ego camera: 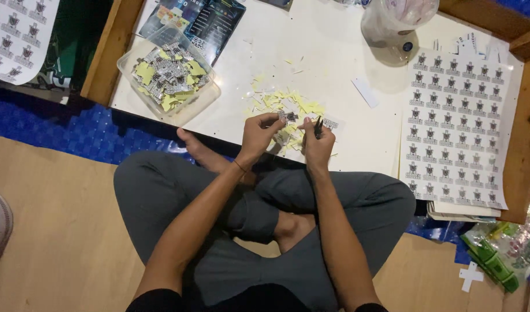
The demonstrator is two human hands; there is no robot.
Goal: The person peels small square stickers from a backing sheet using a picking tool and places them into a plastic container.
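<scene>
I sit cross-legged at a low white table point(334, 69). My left hand point(259, 134) pinches a small printed sticker point(288, 117) between thumb and fingers. My right hand point(317, 141) grips a thin dark tool point(318, 127) with its tip close to that sticker. Both hands hover over a heap of yellow backing scraps point(285, 104) and several loose stickers at the table's near edge.
A clear plastic tub point(169, 78) of stickers and yellow scraps stands at the left. Large sticker sheets point(455, 127) lie at the right, a clear plastic jar point(395, 23) at the back, dark printed packets point(210, 23) behind the tub. Green packets point(499, 254) lie on the floor.
</scene>
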